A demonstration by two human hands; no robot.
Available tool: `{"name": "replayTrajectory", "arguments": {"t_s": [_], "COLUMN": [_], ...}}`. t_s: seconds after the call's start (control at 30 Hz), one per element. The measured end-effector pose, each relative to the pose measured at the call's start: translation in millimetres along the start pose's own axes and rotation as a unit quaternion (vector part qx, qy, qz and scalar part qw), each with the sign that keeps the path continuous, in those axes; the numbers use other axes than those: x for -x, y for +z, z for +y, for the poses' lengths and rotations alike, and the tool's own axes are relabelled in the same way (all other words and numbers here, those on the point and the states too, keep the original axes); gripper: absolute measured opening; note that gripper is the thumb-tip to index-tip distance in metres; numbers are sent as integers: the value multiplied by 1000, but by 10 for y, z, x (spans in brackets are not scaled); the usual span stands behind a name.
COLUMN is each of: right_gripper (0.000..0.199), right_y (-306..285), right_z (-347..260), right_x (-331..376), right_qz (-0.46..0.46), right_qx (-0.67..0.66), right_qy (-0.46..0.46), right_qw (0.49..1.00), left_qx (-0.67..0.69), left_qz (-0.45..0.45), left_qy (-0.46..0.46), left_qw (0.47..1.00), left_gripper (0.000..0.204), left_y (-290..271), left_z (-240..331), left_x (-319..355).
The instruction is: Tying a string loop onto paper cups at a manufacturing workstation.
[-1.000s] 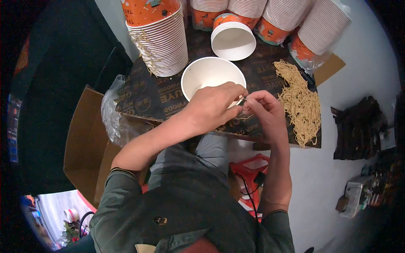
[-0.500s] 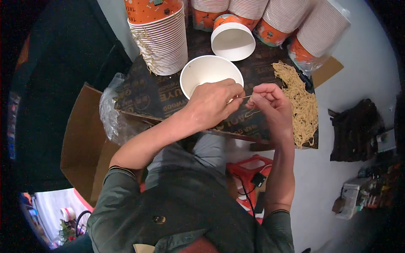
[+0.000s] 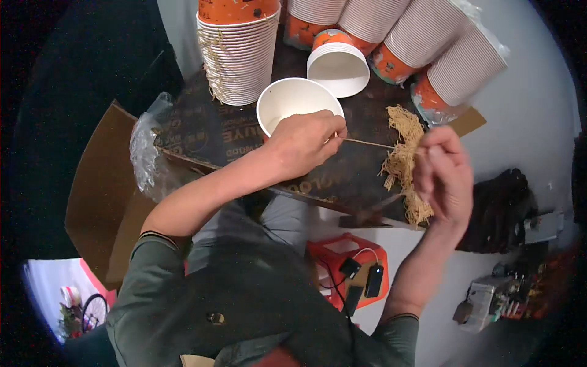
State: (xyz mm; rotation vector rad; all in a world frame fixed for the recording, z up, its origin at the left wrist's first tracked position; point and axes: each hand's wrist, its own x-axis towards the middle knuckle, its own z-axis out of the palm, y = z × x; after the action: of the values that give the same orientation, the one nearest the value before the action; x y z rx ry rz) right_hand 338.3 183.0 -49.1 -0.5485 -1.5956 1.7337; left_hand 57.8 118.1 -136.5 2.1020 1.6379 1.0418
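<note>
My left hand (image 3: 304, 141) rests beside an open white paper bowl (image 3: 289, 104) on a dark board (image 3: 208, 137). Its fingers pinch one end of a thin tan string (image 3: 365, 143). The string stretches tight to my right hand (image 3: 444, 174), which pinches the other end with closed fingers. My right hand hovers over a heap of tan strings (image 3: 404, 160) at the board's right side. A second white bowl (image 3: 338, 66) stands just behind the first one.
A tall stack of orange and white paper bowls (image 3: 237, 52) stands at the back left. Several more stacks (image 3: 428, 43) lie tipped at the back right. Crumpled clear plastic (image 3: 147, 159) hangs at the board's left edge over brown cardboard (image 3: 92, 196). A red stool with a phone and cable (image 3: 351, 278) sits below.
My hands were close together over the bowl's rim. My right hand has moved away to the right, drawing the string out taut between both hands.
</note>
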Motion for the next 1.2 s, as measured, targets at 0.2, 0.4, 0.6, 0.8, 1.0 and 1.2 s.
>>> {"name": "replayTrajectory", "arguments": {"t_s": [0.2,0.4,0.6,0.8,1.0,1.2], "right_gripper": [24,32,36,42,39,25], "right_y": [201,524,889,941,909,801], "right_z": [-564,-365,-85,-11,15,150], "right_x": [-149,-390,-571,-639,-663,-728], "right_qz": [5,43,49,45,45,91], "right_qx": [51,-23,-26,28,97,332], "right_qy": [-61,-37,-65,-72,-70,-223], "right_qw": [997,998,996,996,992,912], "left_qx": [75,358,505,495,536,490], "left_qz": [38,24,-102,-127,-103,-159], "left_qy": [7,-51,-94,-129,-155,-141], "left_qw": [996,932,852,850,823,845], "left_gripper": [25,32,31,27,26,16], "left_y": [-104,-422,-596,-790,-764,-910], "left_z": [-85,261,467,307,173,-46], "left_x": [1,6,54,119,108,149]}}
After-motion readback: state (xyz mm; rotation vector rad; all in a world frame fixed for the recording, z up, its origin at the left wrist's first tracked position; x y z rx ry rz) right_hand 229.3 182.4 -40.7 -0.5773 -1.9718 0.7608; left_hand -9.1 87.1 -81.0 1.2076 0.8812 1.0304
